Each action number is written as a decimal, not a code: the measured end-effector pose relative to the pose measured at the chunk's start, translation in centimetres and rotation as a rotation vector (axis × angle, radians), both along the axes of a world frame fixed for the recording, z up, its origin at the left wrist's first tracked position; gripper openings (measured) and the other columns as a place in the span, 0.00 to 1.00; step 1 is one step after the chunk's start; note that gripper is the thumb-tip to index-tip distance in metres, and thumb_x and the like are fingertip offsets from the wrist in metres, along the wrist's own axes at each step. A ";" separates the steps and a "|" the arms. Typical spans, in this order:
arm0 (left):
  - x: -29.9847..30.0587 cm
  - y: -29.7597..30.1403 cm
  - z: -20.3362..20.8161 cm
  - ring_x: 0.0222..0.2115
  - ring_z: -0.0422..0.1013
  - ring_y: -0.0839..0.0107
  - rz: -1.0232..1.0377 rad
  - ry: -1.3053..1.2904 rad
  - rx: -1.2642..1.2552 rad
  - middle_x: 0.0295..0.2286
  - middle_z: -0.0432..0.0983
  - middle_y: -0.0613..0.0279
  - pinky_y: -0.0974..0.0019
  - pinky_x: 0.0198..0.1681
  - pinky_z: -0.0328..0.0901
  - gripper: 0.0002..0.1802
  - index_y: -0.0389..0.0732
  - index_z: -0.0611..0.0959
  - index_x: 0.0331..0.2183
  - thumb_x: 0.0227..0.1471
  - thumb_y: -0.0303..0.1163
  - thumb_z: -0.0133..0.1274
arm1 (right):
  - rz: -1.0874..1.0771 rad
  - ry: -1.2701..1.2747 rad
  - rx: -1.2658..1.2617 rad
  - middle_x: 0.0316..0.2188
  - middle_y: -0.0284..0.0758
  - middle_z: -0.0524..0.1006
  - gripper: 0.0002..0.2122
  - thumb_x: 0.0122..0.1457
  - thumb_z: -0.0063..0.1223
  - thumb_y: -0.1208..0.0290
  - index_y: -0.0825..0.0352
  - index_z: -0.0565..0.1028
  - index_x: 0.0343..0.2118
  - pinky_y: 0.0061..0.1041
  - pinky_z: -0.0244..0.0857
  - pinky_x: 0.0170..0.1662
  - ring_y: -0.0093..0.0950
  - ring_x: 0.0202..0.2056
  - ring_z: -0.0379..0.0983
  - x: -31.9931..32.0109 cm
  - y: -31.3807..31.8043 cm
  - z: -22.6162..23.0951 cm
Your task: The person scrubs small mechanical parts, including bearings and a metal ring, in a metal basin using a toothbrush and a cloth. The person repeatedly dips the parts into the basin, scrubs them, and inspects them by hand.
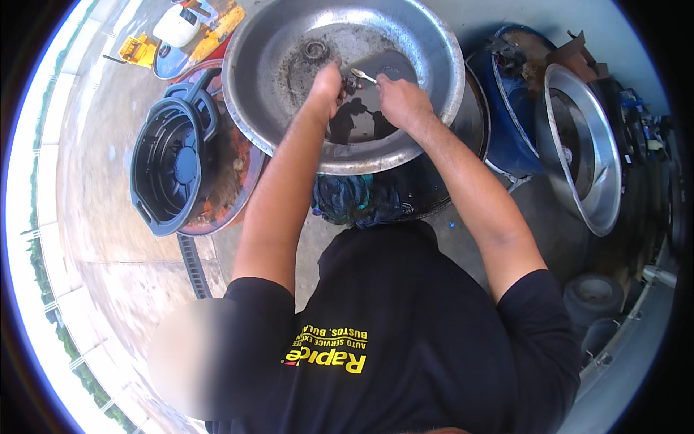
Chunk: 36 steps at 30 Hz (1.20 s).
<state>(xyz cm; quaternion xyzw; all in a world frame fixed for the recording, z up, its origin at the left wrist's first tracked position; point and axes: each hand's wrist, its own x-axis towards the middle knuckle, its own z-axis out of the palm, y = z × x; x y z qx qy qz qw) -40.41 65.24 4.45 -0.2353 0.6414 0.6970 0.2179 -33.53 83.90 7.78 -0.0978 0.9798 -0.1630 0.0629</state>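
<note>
Over a wide metal basin (441, 108), my left hand (329, 90) is closed on a small dark metal part (352, 84). Its exact kind is too small to make out. My right hand (403, 103) grips a toothbrush (363, 75), whose pale head points left, close above that part. Dark liquid (376, 124) pools in the basin beneath both hands. A ring-shaped dark part (315, 50) lies on the basin's grimy bottom, beyond my left hand.
Left of the basin, a black drain pan (148, 189) rests on a rusty drum. Dark rags (356, 199) hang below the basin's near rim. At right stand a blue drum (506, 137) and a tilted metal basin (603, 177). A white container (176, 27) is at far left.
</note>
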 end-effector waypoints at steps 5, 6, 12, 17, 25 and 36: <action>0.6 0.3 1.2 0.16 0.62 0.74 0.024 -0.021 0.031 0.21 0.72 0.67 0.66 0.20 0.53 0.32 0.46 0.78 0.36 0.72 0.66 0.38 | 0.055 -0.054 0.018 0.36 0.48 0.86 0.12 0.72 0.43 0.67 0.64 0.76 0.50 0.51 0.78 0.46 0.50 0.41 0.86 0.9 -1.2 0.6; 0.7 0.4 1.3 0.16 0.62 0.74 0.037 0.001 0.022 0.22 0.73 0.66 0.66 0.20 0.54 0.32 0.46 0.78 0.37 0.72 0.66 0.38 | 0.052 -0.052 -0.008 0.36 0.48 0.86 0.12 0.72 0.43 0.67 0.64 0.76 0.50 0.51 0.78 0.46 0.50 0.41 0.86 0.7 -1.1 0.3; 1.1 0.8 3.2 0.17 0.62 0.74 0.050 0.042 0.063 0.22 0.73 0.65 0.66 0.21 0.54 0.33 0.44 0.78 0.51 0.73 0.65 0.38 | -0.044 0.039 -0.085 0.32 0.50 0.85 0.13 0.76 0.42 0.62 0.63 0.75 0.50 0.56 0.76 0.43 0.54 0.37 0.84 0.8 -1.3 0.2; 1.4 0.0 3.2 0.19 0.62 0.76 -0.001 0.095 0.116 0.26 0.75 0.64 0.68 0.23 0.55 0.38 0.42 0.75 0.60 0.73 0.65 0.34 | -0.072 0.047 -0.104 0.34 0.50 0.85 0.12 0.75 0.43 0.63 0.64 0.75 0.49 0.55 0.77 0.44 0.52 0.39 0.85 0.6 -0.2 1.6; 2.1 0.8 4.3 0.21 0.63 0.75 0.052 0.119 0.093 0.31 0.72 0.64 0.68 0.24 0.56 0.41 0.37 0.77 0.57 0.73 0.66 0.30 | -0.007 0.142 -0.100 0.30 0.46 0.85 0.11 0.76 0.42 0.62 0.62 0.74 0.48 0.56 0.77 0.41 0.50 0.35 0.85 1.2 -0.9 2.1; 2.9 0.6 4.5 0.20 0.62 0.76 -0.043 0.183 0.117 0.31 0.84 0.60 0.70 0.24 0.55 0.37 0.43 0.79 0.53 0.73 0.65 0.32 | -0.002 0.151 -0.064 0.31 0.45 0.85 0.10 0.75 0.44 0.62 0.59 0.75 0.49 0.54 0.77 0.40 0.50 0.36 0.85 1.1 0.3 1.0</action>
